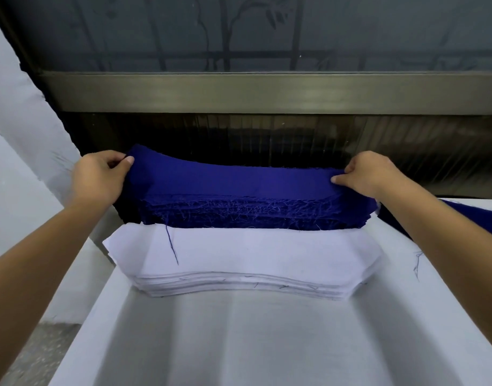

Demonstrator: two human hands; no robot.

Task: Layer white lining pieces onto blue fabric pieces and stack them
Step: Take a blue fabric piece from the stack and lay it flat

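Your white-covered table fills the lower half of the view and runs up to a dark window with a broad metal sill. At the table's far edge, against that window, sits the stack of blue fabric pieces, its frayed near edge turned towards you. Just in front of it, touching its base, lies the stack of white lining pieces, curved along the near side with clipped corners. The top blue piece stretches across the blue stack between your two hands, its left corner standing higher than the rest.

Your left hand holds that piece's left end: the fingers are curled close together and the thumb meets them on the cloth in a pinch. Your right hand grips the right end, fingers bent over the far edge and the thumb pressed down on the upper face.

More blue cloth shows beyond your right forearm. A loose blue thread trails from the blue stack onto the top white lining piece
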